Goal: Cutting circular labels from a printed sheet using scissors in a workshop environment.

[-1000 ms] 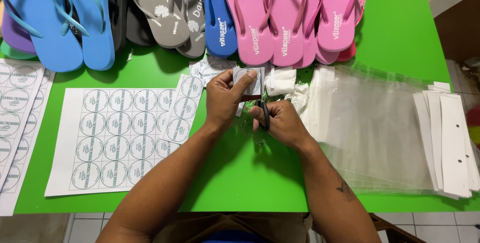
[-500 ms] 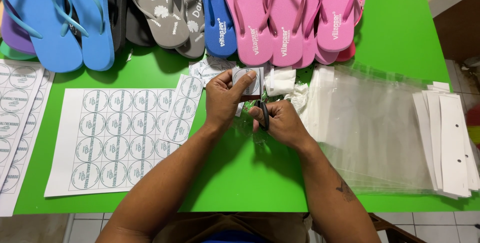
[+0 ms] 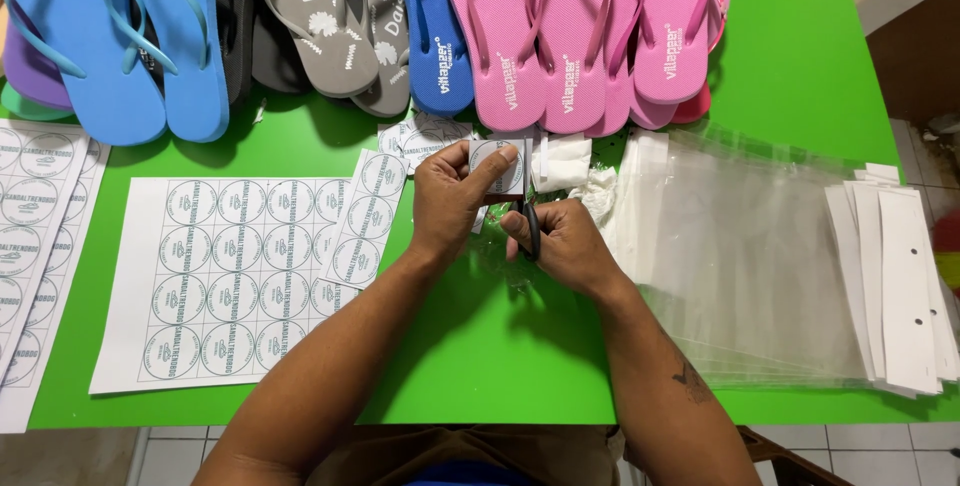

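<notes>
Round label [image 3: 497,164] on a small cut paper square sits near the middle of the green table [image 3: 800,76], held up off the surface. Left hand [image 3: 455,196] pinches the label, thumb on its face, fingers behind. Right hand [image 3: 560,241] is just right of and below the label, clenched around black scissors [image 3: 530,226]; handles in the fist, blades point up to the label's lower edge. Whether the blades are closed on the paper, cannot tell.

Cut paper scraps [image 3: 425,136] lie just left of and behind the label. White crumpled bits [image 3: 565,161] just right of it. Printed sheet of round labels [image 3: 230,276] lies left of the label, more sheets [image 3: 35,206] beyond that at the table edge. Stack of clear plastic bags [image 3: 740,266] right of the label, white card strips [image 3: 900,286] past them. Row of flip-flops behind the label: blue [image 3: 120,46], grey [image 3: 320,16], pink [image 3: 560,36].
</notes>
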